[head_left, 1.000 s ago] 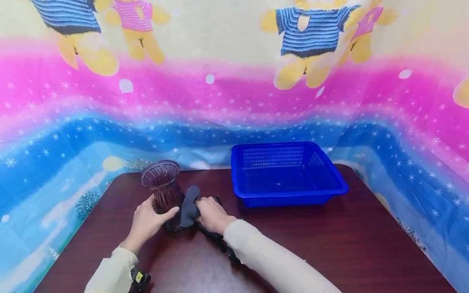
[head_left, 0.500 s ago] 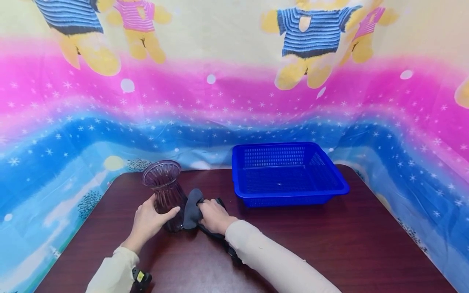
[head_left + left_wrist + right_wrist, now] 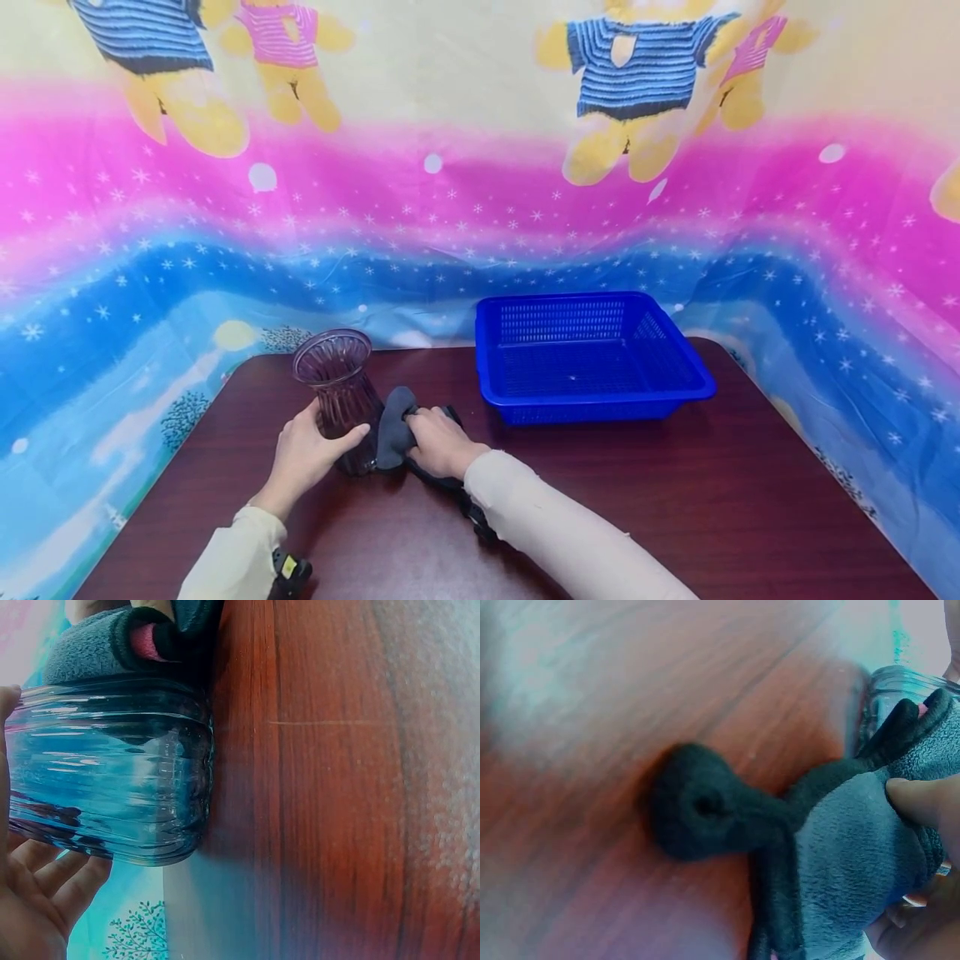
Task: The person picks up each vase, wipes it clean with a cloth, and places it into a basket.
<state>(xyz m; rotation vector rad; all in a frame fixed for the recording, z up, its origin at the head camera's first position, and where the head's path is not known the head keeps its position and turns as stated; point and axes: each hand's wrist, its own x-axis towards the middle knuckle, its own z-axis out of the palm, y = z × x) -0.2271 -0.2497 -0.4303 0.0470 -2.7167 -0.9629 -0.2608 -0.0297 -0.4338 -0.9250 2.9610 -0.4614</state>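
Note:
A purple ribbed glass vase (image 3: 341, 392) with a flared rim stands on the table, leaning a little left in the head view. My left hand (image 3: 303, 454) holds its left side, thumb across the front and fingers behind. Against the vase's lower right side lies a grey plush cloth (image 3: 393, 429) with dark edging. My right hand (image 3: 442, 446) pinches this cloth, and a dark end of it trails onto the table in the right wrist view. Touching the glass (image 3: 112, 772), the folded cloth (image 3: 86, 652) shows a bit of pink inside in the left wrist view.
A blue plastic basket (image 3: 592, 408) with perforated walls stands at the back right of the dark red wooden table (image 3: 675, 500). Behind the table hangs a printed fabric backdrop (image 3: 450, 200). A black strap device (image 3: 291, 573) sits at the left wrist.
My right hand and the cloth have shifted very slightly down and right along the vase's side, then held nearly still. The left hand keeps its hold on the vase.

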